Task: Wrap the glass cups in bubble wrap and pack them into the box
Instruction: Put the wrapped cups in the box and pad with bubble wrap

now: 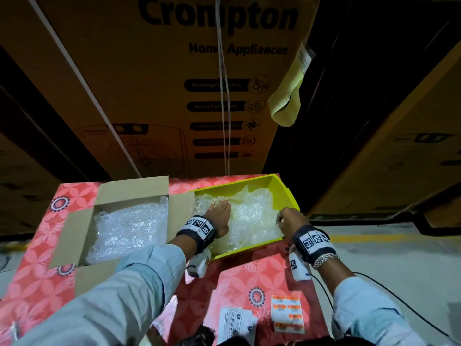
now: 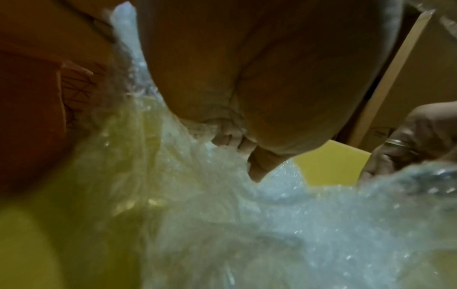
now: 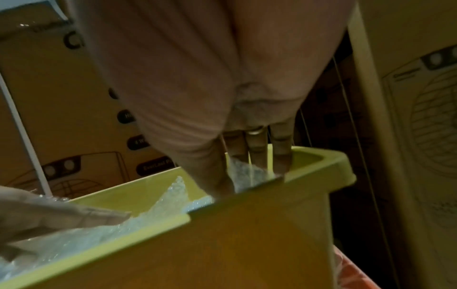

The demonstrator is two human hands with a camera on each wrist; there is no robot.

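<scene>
Both hands are in the yellow bin (image 1: 287, 193): the left hand (image 1: 219, 216) lies flat on the bubble wrap (image 1: 252, 216), the right hand (image 1: 290, 219) pinches its near edge; no glass cup is visible. Risk, as judged: a cup hidden in the wrap could tip out when lifted. The cardboard box (image 1: 79, 221), wrap-lined, sits left of the grip on a red floral cloth (image 1: 249, 278), amid stacked cartons (image 1: 174, 71).

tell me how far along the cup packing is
Done: the cardboard box is open and already has bubble wrap in it; whether cups are inside that wrap cannot be seen. In hand: the left hand rests on loose wrap in the yellow bin, and the right hand pinches its edge at the bin's rim. Left: no bare cup is visible, and the box is not closed.
</scene>
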